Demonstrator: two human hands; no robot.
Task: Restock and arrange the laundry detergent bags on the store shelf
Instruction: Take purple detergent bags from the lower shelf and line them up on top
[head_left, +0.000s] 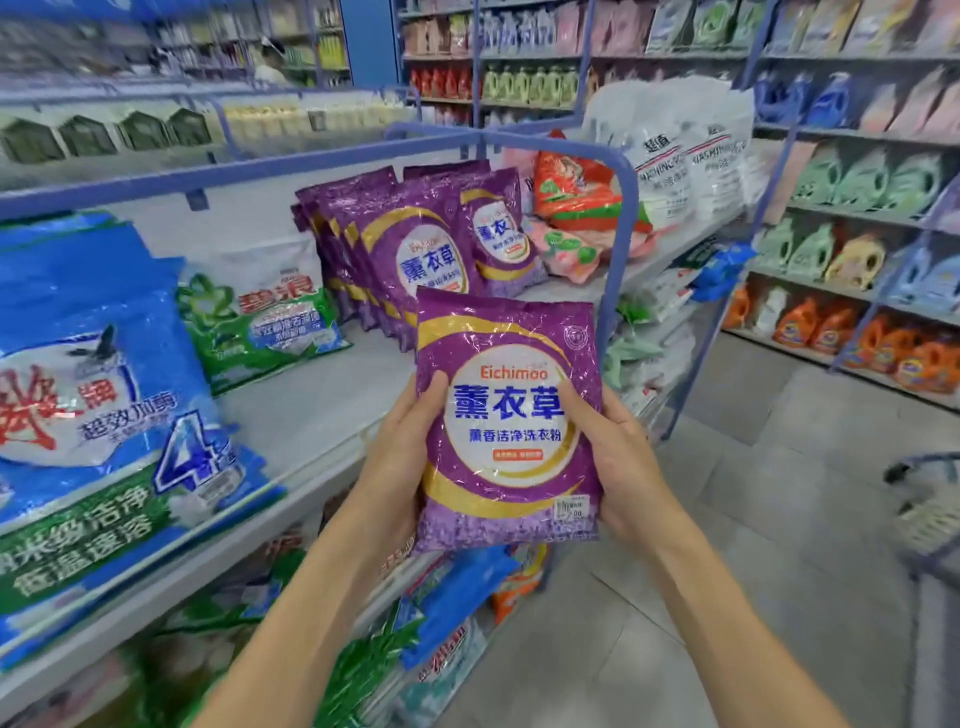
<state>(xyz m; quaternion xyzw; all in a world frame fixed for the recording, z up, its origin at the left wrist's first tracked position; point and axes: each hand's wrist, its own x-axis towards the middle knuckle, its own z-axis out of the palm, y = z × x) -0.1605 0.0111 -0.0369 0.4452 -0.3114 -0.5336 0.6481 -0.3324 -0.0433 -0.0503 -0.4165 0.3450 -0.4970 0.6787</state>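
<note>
I hold the glossy purple plastic detergent bag upright in front of the shelf edge, label facing me, long axis vertical. My left hand and right hand each keep a curled grip on one side edge, thumbs across the front. The standing row of matching purple bags on the pale grey shelf lies ahead and slightly left, so the left hand is nearer it.

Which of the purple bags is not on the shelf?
The nearest purple bag, held upright by the left hand and right hand; the other bags stand on the shelf.
</note>
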